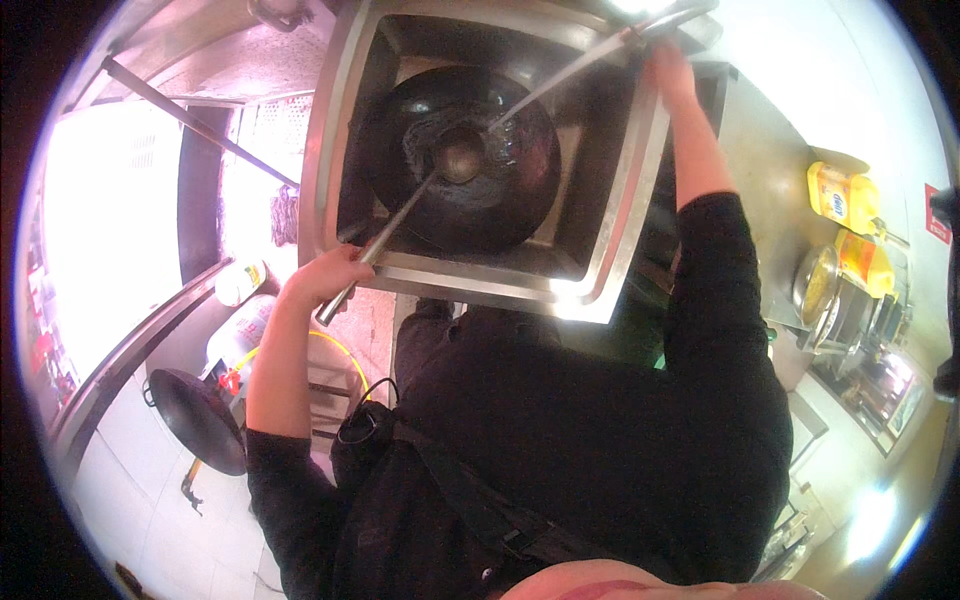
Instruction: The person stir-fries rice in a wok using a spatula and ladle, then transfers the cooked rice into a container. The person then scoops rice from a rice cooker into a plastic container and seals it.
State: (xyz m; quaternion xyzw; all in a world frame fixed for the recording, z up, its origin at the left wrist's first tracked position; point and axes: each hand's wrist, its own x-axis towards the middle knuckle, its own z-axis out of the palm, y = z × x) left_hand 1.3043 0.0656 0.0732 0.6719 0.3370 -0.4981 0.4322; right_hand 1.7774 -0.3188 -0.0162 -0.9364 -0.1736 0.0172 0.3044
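In the head view, the left hand [332,275] had its fingers wrapped around the handle of a ladle [461,160]. The ladle pointed up between one and two o'clock, its round end in a black wok [530,190] inside the metal sink [480,283]. The right hand [668,75], farther from the ladle, was at one o'clock by a long pipe [575,72]; I couldn't tell if its fingers gripped it. That pipe crossed over the wok's upper right. Another wok [200,422] was at eight o'clock.

Two yellow jugs [842,198] are near a metal bowl [803,275], with a dark wok [198,422] left.
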